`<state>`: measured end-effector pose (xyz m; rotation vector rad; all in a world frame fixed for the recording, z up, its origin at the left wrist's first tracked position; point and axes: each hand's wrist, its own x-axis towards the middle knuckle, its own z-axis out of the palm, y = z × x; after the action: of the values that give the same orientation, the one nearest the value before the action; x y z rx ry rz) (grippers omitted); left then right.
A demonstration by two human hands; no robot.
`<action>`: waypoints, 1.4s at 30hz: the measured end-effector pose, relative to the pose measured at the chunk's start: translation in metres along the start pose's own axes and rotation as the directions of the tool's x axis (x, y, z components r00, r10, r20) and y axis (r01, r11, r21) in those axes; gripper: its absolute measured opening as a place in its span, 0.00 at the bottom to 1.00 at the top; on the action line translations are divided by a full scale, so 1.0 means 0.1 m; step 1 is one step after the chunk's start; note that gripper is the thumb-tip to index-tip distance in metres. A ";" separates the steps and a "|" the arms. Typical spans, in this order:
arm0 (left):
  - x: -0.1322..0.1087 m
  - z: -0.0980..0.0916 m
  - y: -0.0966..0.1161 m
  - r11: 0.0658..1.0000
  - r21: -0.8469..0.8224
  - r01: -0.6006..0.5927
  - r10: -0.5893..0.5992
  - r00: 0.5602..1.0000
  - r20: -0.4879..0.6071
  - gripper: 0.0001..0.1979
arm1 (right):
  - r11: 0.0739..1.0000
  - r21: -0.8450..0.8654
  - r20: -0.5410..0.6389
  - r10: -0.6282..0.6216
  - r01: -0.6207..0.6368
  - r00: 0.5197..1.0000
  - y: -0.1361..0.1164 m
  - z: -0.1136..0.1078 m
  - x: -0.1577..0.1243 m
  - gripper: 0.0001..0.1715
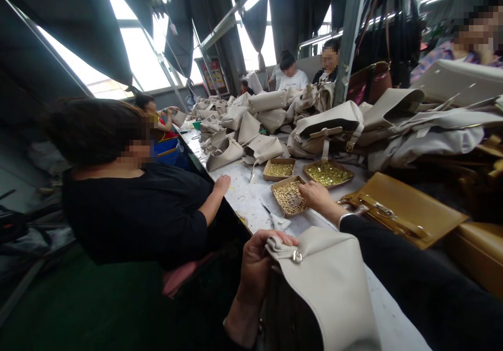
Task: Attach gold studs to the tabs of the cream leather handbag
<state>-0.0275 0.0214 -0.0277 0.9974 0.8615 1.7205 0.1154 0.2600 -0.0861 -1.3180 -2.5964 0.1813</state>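
My left hand [255, 264] is closed on the upper edge of a beige leather bag [334, 277], which is held up at the table's front edge. A small metal ring fitting [297, 256] sits on the bag near my fingers. My right hand [317, 198] is stretched out to a shallow cardboard box [288, 214] of small gold studs, its fingertips drawn together at the box's right side. What lies between those fingertips is too small to make out. Beside it are a box of larger shiny gold pieces [329, 174] and another box of gold bits [280, 169].
Beige bags [271, 102] are heaped along the table [243, 194]. A tan bag [408, 209] lies to the right. Near the boxes is a slim pointed tool [267, 209]. A co-worker in black [137, 209] sits close on the left, one hand on the table; others sit farther back.
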 end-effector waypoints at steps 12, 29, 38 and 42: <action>0.17 0.53 0.01 0.726 0.685 -0.058 -0.028 0.993 0.113 0.06 | 0.619 0.785 -0.159 0.188 0.009 0.969 -0.08 -0.74 -0.75 0.21; 0.08 0.73 -0.19 0.494 0.687 -0.533 0.089 0.817 0.570 0.14 | 0.520 0.851 -0.361 0.472 0.076 0.804 -0.58 -0.73 -2.29 0.06; -0.08 0.67 -0.26 0.368 0.563 -0.740 0.237 0.660 0.713 0.17 | 0.306 0.941 -0.274 0.435 0.146 0.858 -0.51 -0.78 -2.44 0.08; -0.11 0.72 -0.25 0.303 0.453 -0.838 0.323 0.538 0.779 0.14 | 0.225 0.956 -0.263 0.389 0.186 0.883 -0.49 -0.80 -2.50 0.08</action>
<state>0.0496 0.0273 -0.0218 2.6773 0.9024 1.3648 0.2402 0.0297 -0.0335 -0.8025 -1.3335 1.1690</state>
